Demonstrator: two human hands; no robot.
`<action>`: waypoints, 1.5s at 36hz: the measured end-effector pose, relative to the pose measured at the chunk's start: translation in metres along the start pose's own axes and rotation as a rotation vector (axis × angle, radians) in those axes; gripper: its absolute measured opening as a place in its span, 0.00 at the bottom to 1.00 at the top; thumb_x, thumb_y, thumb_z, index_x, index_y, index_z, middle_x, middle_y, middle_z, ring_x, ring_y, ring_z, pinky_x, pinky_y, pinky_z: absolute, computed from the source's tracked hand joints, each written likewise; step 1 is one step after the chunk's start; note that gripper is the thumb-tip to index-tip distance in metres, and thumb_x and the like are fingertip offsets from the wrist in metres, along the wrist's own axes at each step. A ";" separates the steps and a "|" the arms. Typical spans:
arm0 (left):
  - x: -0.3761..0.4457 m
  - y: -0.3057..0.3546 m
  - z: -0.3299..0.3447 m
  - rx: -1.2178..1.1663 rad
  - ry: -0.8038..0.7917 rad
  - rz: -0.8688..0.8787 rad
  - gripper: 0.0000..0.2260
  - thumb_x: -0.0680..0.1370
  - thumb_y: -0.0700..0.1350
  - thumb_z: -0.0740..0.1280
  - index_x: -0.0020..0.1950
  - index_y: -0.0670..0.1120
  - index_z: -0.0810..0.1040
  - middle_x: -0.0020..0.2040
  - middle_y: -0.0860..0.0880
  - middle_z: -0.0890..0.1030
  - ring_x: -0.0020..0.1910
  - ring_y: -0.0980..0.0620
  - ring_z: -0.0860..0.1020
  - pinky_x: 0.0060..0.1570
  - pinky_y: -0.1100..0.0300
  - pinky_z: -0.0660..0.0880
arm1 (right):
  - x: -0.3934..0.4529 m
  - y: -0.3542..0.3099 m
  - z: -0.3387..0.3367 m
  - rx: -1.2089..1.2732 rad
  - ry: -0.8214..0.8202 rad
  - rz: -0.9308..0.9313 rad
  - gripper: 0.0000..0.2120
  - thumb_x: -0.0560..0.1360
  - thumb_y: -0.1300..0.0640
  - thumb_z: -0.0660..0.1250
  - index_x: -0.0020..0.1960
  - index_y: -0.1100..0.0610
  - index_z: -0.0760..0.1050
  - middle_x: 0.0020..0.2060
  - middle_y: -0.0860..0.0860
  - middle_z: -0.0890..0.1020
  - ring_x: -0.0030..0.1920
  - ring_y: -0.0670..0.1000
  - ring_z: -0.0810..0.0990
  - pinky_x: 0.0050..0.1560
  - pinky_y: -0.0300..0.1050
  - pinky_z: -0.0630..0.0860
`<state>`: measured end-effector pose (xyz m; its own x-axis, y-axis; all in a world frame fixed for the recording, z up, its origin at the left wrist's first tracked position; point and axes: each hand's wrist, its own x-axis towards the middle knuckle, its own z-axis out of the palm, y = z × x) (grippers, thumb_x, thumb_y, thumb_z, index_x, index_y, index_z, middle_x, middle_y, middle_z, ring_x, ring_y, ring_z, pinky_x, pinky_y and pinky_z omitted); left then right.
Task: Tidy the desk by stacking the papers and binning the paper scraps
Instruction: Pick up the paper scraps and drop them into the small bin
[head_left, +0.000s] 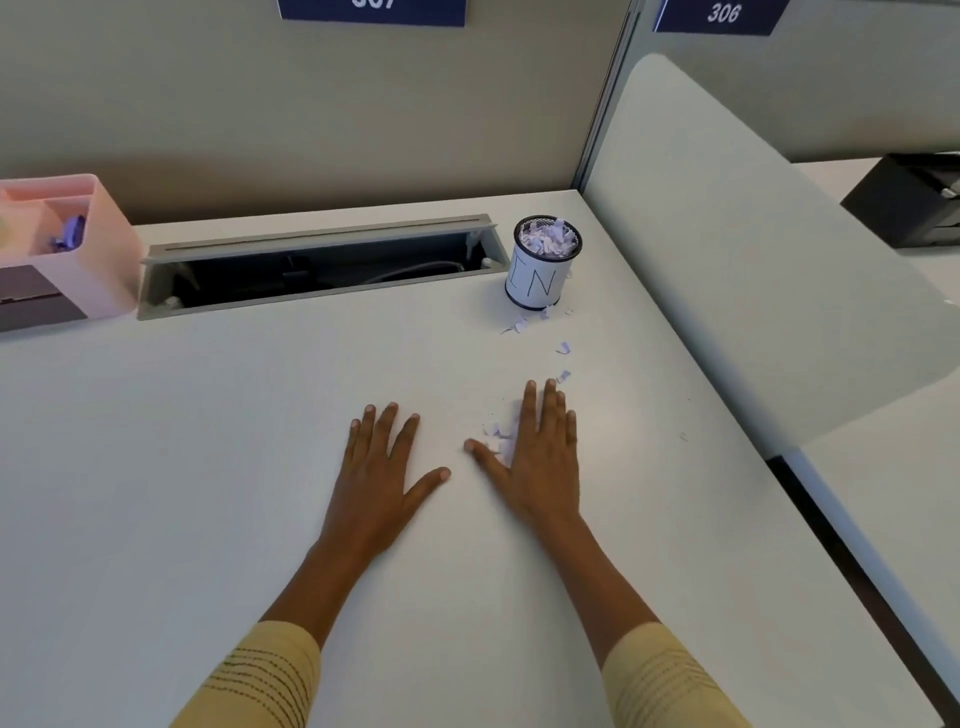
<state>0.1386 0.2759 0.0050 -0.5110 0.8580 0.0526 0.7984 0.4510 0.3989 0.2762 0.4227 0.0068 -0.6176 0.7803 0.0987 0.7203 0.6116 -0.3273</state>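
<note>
White cubicle desk (208, 441) (scraps (498, 436) apparently under the right hand (540, 457)) bears both hands flat, fingers spread, holding nothing.

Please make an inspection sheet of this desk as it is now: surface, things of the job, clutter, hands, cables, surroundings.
Surface: white desk, mostly bare.
Job's things: small bin, full of paper scraps; loose scraps lie in front of it, and a small pile beside the right hand. No paper stack seen.
Clutter: pink organiser at the back left.
Hands: left hand flat, open, empty; right hand flat, open, against the pile.
Cables: one cable inside the open cable tray.
Surroundings: partition wall; sign reading 306; neighbouring desk with a black object.
</note>
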 end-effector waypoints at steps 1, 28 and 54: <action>0.003 0.002 0.000 -0.003 0.009 -0.006 0.37 0.75 0.69 0.49 0.74 0.44 0.65 0.75 0.41 0.62 0.76 0.41 0.54 0.74 0.49 0.48 | 0.009 0.000 0.002 -0.002 0.012 0.010 0.48 0.70 0.25 0.49 0.78 0.55 0.43 0.77 0.58 0.47 0.77 0.57 0.45 0.76 0.55 0.48; 0.041 -0.014 -0.006 0.027 0.100 -0.099 0.30 0.77 0.64 0.52 0.68 0.45 0.73 0.69 0.42 0.70 0.69 0.42 0.65 0.69 0.45 0.63 | 0.142 0.045 -0.063 0.513 -0.299 0.431 0.14 0.74 0.55 0.67 0.32 0.59 0.73 0.26 0.53 0.78 0.22 0.50 0.77 0.24 0.35 0.71; 0.042 -0.014 -0.006 0.013 0.086 -0.102 0.30 0.77 0.65 0.52 0.68 0.46 0.74 0.68 0.44 0.71 0.69 0.44 0.65 0.69 0.47 0.64 | 0.262 0.014 -0.149 1.746 -0.139 0.582 0.20 0.80 0.48 0.60 0.42 0.64 0.75 0.30 0.58 0.82 0.32 0.55 0.82 0.33 0.46 0.81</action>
<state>0.1042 0.3037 0.0067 -0.6150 0.7833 0.0905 0.7444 0.5388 0.3944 0.1713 0.6551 0.1684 -0.5240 0.7471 -0.4090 -0.2246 -0.5844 -0.7798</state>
